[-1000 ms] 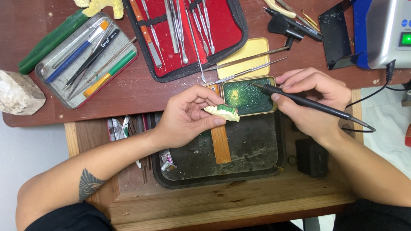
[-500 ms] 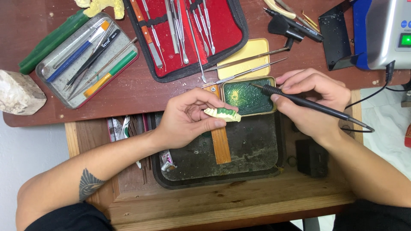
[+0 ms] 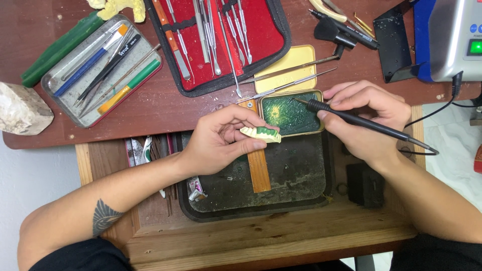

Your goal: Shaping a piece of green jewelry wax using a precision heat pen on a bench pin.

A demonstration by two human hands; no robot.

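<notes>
Brushes [image 3: 103,65] are kept in a grey tray top left. Cream dental model w/ green wax [image 3: 260,133] is pinched by left hand [image 3: 221,140] above dark work tray [image 3: 281,185], just beside green wax tin [image 3: 291,114]. Black electric wax pen [image 3: 361,122] is gripped by right hand [image 3: 369,118], tip over tin.

Free room: dark tray [image 3: 296,175] surface at 6 o'clock of hands, crossed only by wooden strip [image 3: 258,168]. Blocked at 12 o'clock: wax tin [image 3: 290,114], red tool case [image 3: 221,42]. At 10 o'clock: brush tray [image 3: 100,70]. At 2 o'clock: grey machine [image 3: 452,40], cable.
</notes>
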